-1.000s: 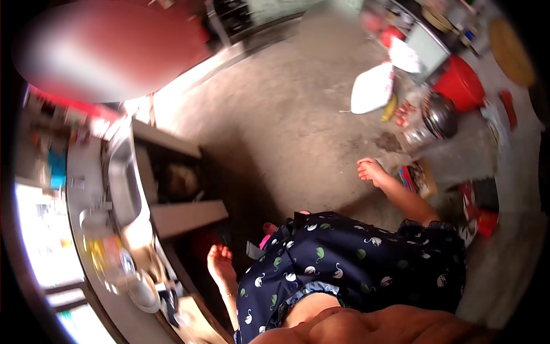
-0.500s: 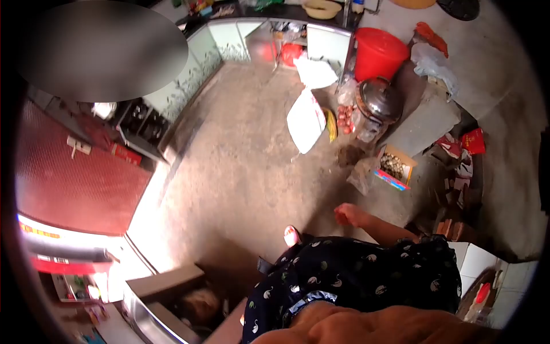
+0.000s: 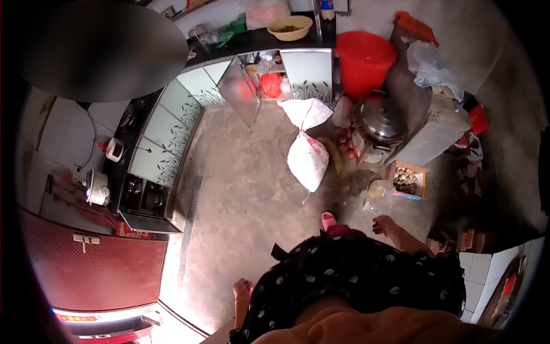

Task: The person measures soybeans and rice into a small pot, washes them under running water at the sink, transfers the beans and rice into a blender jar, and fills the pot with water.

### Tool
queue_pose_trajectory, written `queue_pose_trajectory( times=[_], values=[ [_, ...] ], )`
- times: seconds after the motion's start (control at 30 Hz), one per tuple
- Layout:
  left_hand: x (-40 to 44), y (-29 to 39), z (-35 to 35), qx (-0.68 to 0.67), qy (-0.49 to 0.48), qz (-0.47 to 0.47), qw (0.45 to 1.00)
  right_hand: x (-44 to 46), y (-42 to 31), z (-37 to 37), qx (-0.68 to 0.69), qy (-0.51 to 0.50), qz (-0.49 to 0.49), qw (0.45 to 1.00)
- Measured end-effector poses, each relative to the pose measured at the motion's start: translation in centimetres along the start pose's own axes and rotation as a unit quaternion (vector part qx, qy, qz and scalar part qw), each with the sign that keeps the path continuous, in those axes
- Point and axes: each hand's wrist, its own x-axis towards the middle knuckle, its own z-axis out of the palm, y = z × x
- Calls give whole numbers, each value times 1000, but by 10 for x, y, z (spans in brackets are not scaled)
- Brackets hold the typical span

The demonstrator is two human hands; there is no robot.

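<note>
My right hand [image 3: 384,226] hangs at my right side above the floor, fingers loosely bent and a little apart, with nothing in it. Nearest to it are a clear plastic bag [image 3: 376,195] and an open box of small round pale items [image 3: 406,181]. My left hand [image 3: 243,289] hangs low by my left side, also empty, its fingers slightly curled and partly apart. Ahead on the floor lies a white sack [image 3: 308,162] tied at the neck, with something long and yellowish [image 3: 330,153] beside it.
A red bucket [image 3: 366,63] and a lidded metal pot [image 3: 382,117] stand at the right by a concrete block [image 3: 438,133]. Counters run along the back and left; one cabinet door [image 3: 238,92] is ajar. At left are a rice cooker [image 3: 97,188] and a red door [image 3: 97,269].
My view has moved forward and turned left; the back counter and rice cooker show more fully. My left hand has come into view. My right hand still hangs empty at my side.
</note>
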Motion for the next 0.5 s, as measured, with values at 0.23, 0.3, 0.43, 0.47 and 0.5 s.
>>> queue_pose_trajectory(
  times=[0.23,0.3,0.43,0.47,0.5],
  values=[
    [-17,130,174,146,-70,93,982,-56,-206,19,132,-38,-241,961],
    [-3,162,204,147,-63,69,985,-59,-269,27,166,-40,-268,948],
    [14,230,260,175,-35,80,981,-93,-389,62,230,-35,-340,911],
    [24,249,267,153,-31,75,985,-87,-416,69,242,-50,-375,893],
    [41,272,269,145,-31,83,985,-98,-448,85,243,-43,-407,880]
  ],
)
